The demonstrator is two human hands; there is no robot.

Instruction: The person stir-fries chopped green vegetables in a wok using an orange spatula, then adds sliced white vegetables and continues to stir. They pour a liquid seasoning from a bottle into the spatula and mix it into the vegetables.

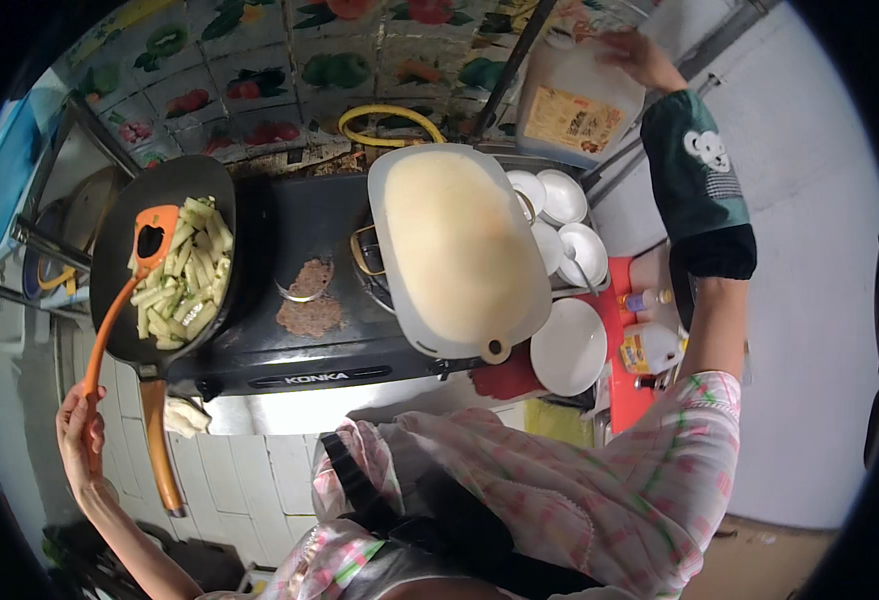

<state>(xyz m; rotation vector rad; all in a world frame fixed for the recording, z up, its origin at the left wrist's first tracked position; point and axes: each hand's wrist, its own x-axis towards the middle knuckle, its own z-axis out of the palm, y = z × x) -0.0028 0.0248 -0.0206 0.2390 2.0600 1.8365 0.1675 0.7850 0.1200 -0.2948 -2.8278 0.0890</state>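
My left hand [80,427] is wrapped around the handle of an orange spatula [113,315]. Its slotted head rests in a black wok [113,240], beside pale green vegetable strips [188,281] mixed with bits of darker green. The wok sits on the left side of a black gas stove [304,217], its wooden handle [158,442] pointing towards me. Up at the right, my blurred right hand [634,58] is at the top of a large labelled plastic jug [537,82]; whether the fingers grip it is unclear. A green sleeve cover [691,165] is on that forearm.
A pale cutting board [454,247] covers the stove's right side, over a partly hidden pot. White bowls [561,196], one holding a spoon, and a larger white bowl [568,346] stand beyond it. Bottles [649,349] sit farther right. A yellow hose [390,112] curves behind the stove.
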